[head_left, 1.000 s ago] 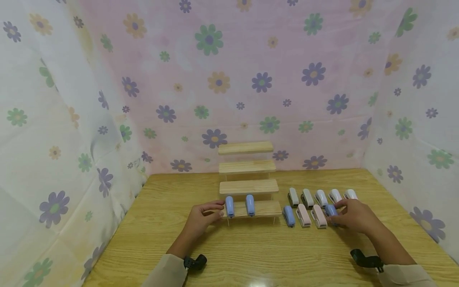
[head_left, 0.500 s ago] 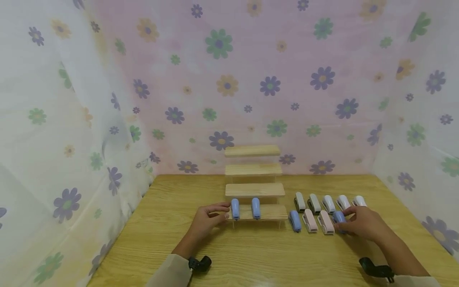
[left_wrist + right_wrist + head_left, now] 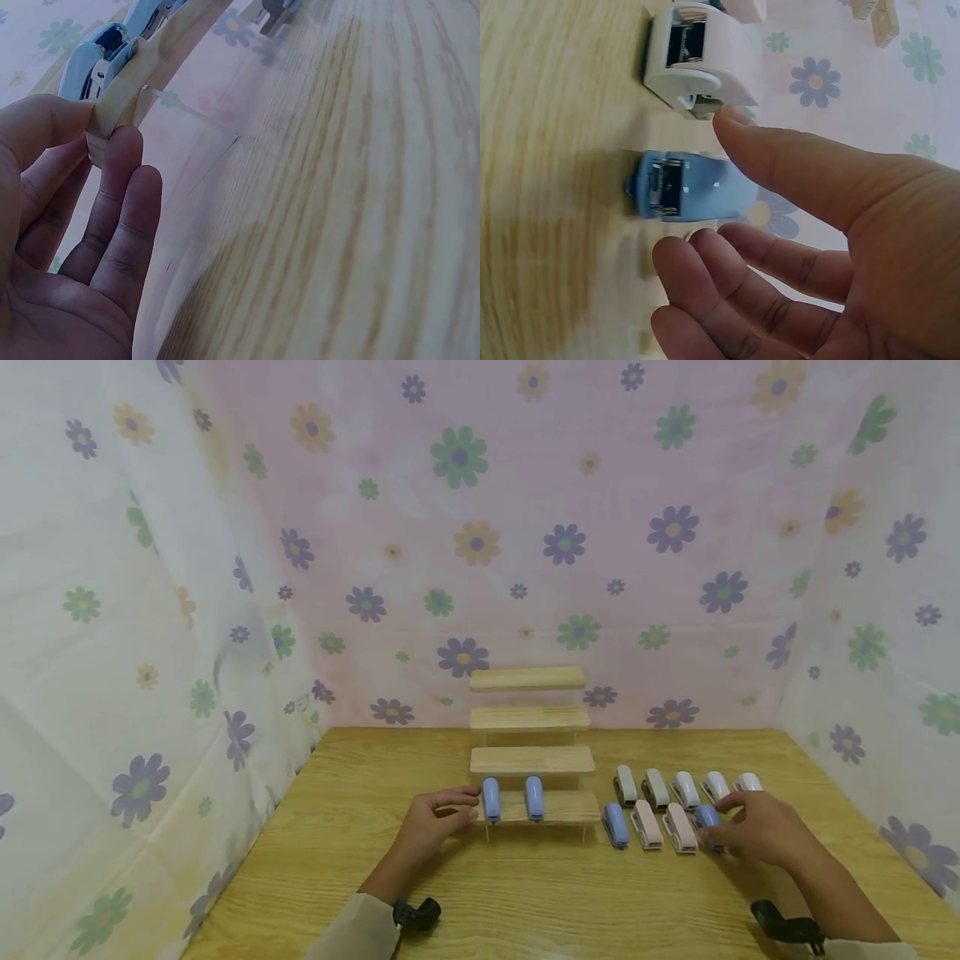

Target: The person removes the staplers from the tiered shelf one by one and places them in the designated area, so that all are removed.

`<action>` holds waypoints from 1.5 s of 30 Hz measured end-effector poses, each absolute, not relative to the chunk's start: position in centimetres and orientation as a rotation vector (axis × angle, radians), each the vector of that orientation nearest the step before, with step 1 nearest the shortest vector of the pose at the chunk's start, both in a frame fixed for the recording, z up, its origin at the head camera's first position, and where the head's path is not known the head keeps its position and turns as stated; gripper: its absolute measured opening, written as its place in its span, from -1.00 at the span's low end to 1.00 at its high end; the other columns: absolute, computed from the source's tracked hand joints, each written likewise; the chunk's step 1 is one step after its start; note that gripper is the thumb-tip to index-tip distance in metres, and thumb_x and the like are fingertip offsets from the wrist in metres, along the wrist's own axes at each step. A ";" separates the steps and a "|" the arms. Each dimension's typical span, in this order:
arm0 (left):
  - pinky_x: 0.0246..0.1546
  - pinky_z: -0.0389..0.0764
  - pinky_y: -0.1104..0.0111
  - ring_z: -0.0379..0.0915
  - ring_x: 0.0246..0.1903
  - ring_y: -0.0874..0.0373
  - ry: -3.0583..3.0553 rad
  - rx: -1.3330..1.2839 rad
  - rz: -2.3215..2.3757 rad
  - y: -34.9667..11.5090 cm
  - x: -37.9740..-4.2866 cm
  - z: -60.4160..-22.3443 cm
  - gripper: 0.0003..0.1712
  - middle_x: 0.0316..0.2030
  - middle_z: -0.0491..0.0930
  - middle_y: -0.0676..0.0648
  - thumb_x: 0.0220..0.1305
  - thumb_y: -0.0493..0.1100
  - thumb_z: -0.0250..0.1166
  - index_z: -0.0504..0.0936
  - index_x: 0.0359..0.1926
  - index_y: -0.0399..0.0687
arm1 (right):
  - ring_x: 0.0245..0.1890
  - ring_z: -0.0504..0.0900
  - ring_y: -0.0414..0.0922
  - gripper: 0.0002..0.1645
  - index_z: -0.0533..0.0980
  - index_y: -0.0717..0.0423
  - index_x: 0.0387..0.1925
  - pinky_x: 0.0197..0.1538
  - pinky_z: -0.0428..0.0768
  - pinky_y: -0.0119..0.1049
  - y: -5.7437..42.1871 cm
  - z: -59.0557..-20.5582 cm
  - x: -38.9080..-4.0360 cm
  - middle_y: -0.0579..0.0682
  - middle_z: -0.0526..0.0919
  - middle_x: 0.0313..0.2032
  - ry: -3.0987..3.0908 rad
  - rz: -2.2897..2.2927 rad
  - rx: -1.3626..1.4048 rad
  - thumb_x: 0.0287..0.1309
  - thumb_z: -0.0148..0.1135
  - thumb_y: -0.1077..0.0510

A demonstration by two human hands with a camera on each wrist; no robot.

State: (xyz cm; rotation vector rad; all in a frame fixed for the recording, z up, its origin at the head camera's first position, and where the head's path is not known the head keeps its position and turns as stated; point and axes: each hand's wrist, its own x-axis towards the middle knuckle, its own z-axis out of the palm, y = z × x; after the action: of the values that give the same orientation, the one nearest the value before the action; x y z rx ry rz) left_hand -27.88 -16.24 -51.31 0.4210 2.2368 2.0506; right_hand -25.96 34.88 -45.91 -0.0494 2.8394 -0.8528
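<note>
My left hand (image 3: 435, 822) pinches the left end of the lowest step of a wooden tiered stand (image 3: 558, 808); in the left wrist view the thumb lies above the board (image 3: 124, 97) and fingertips below. Two blue mini staplers (image 3: 491, 799) stand on that step, one close to this hand. My right hand (image 3: 768, 831) is around a blue stapler (image 3: 707, 825) on the table. In the right wrist view, thumb and loosely bent fingers lie either side of that stapler (image 3: 712, 187), with visible gaps. The thumb tip is close to a pink stapler (image 3: 712, 52).
A front row holds another blue stapler (image 3: 615, 825) and two pink staplers (image 3: 647, 825). Behind them is a row of grey staplers (image 3: 625, 785) and white staplers (image 3: 685, 789). Flowered cloth (image 3: 517, 510) encloses the wooden table (image 3: 555, 902) at the back and sides.
The head view has shifted slightly, so everything appears a little further right and lower. Both hands stay at the same things, the left at the stand, the right around the blue stapler.
</note>
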 end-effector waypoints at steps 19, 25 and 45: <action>-0.01 0.80 0.18 0.70 0.07 -0.08 2.164 0.399 2.100 -16.2 -28.0 -51.4 -0.70 0.31 0.59 -0.13 0.29 -0.27 0.47 0.76 0.02 -0.29 | -0.29 0.66 -0.07 -0.15 0.56 0.27 0.22 -0.37 0.63 -0.18 33.5 -43.4 -25.6 0.04 0.74 -0.20 2.979 -0.842 -0.128 0.17 0.46 -0.30; 0.00 0.80 0.17 0.69 0.07 -0.09 2.157 0.406 2.103 -16.2 -28.0 -51.3 -0.69 0.32 0.58 -0.16 0.29 -0.28 0.46 0.75 0.03 -0.32 | -0.25 0.65 -0.08 -0.18 0.55 0.24 0.24 -0.37 0.61 -0.21 32.0 -42.6 -25.6 0.03 0.72 -0.18 2.982 -0.925 -0.168 0.19 0.46 -0.26; -0.05 0.81 0.13 0.74 -0.01 -0.05 2.148 0.407 2.102 -16.1 -27.8 -51.3 -0.67 0.33 0.56 -0.17 0.32 -0.25 0.44 0.73 0.05 -0.33 | -0.20 0.68 -0.06 -0.25 0.56 0.06 0.26 -0.32 0.63 -0.25 26.2 -40.0 -26.9 -0.03 0.74 -0.16 3.004 -1.078 -0.272 0.19 0.46 -0.27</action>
State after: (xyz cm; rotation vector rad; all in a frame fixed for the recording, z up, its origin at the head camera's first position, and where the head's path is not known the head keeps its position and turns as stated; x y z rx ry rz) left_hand -27.83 -16.11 -51.31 0.4074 2.1478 2.1023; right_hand -26.87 26.16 -40.04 -0.2722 3.0041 -1.0782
